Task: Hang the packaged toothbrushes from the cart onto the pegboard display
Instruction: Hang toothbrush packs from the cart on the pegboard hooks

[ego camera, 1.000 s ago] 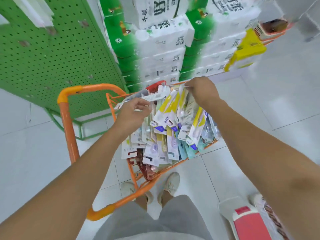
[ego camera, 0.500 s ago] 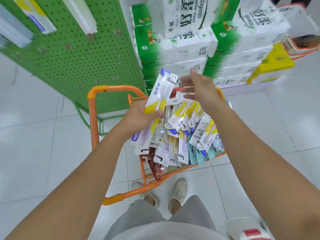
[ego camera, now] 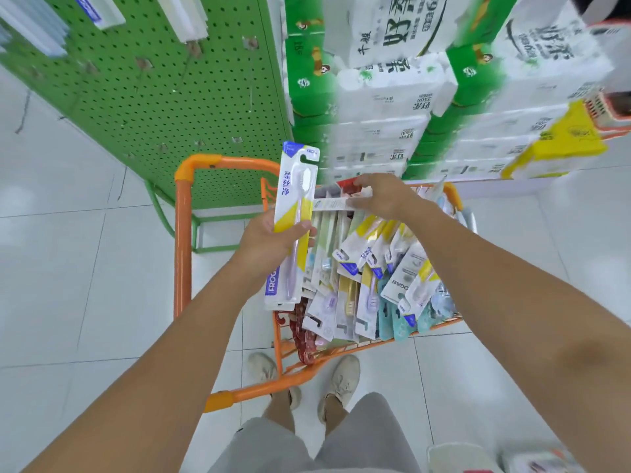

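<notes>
One toothbrush pack point(ego camera: 294, 220) above cart rim point(ego camera: 183, 233)

Toothbrush pack point(ego camera: 293, 223) now upright, lifted.

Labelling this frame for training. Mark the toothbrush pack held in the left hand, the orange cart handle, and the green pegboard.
toothbrush pack point(ego camera: 296, 213), head view, on the card's white middle beside the brush neck.
orange cart handle point(ego camera: 182, 240), head view, on its upright left bar.
green pegboard point(ego camera: 164, 97), head view, on a bare perforated patch.

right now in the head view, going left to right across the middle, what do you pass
orange cart handle → left hand gripping a yellow-and-white packaged toothbrush → right hand on a pack in the cart → yellow package
</notes>
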`<control>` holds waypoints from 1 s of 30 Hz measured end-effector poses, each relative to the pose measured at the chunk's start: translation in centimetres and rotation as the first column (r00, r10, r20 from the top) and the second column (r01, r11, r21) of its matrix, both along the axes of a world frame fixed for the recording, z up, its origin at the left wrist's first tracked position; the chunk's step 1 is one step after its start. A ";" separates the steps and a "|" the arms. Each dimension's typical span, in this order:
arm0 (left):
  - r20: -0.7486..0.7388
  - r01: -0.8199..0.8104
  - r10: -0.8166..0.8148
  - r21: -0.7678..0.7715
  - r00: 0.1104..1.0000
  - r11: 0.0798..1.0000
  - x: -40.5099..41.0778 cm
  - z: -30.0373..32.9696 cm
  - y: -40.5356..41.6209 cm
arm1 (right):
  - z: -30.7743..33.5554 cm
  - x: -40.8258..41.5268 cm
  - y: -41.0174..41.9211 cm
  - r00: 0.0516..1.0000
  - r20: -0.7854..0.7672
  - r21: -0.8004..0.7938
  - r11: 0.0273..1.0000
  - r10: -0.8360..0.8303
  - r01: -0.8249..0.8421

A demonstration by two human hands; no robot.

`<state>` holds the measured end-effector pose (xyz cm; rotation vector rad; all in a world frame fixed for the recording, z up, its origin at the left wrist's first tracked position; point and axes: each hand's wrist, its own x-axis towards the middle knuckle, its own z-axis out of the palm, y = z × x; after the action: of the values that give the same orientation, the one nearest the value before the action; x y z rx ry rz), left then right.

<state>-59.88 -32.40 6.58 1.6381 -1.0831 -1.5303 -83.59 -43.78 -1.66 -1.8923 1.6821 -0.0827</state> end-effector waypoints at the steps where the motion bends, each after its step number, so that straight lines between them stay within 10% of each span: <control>1: 0.009 -0.002 0.002 0.004 1.000 1.000 0.2 -0.3 0.0 | -0.4 0.8 0.3 0.995 -0.057 0.062 0.995 0.077 -0.073; 5: 0.048 -0.082 0.080 0.038 0.996 0.996 2.5 -1.3 0.3 | -1.3 2.4 0.5 0.946 -0.288 -0.023 0.986 0.149 -0.162; 11: 0.054 -0.161 0.162 -0.028 0.985 0.987 5.3 -0.3 -0.2 | 6.5 -0.3 1.5 0.951 0.306 0.112 0.991 0.035 -0.073; 16: -0.074 -0.324 0.317 -0.126 0.946 0.938 6.1 2.5 -0.7 | 12.8 0.6 5.0 0.605 0.763 0.283 0.959 -0.228 0.004; 22: -0.462 -0.456 0.401 -0.009 0.791 0.890 7.9 7.3 -0.5 | 11.6 9.2 8.3 0.261 0.846 0.493 0.868 -0.465 -0.052; 30: -0.280 -0.459 0.402 -0.179 0.872 0.870 16.3 9.5 2.8 | 12.8 21.0 9.7 0.398 0.902 0.284 0.925 -0.169 -0.251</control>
<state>-43.59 -29.63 16.08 1.3749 -0.6793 -1.2028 -62.56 -34.03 11.16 -1.1497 0.7480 -0.6322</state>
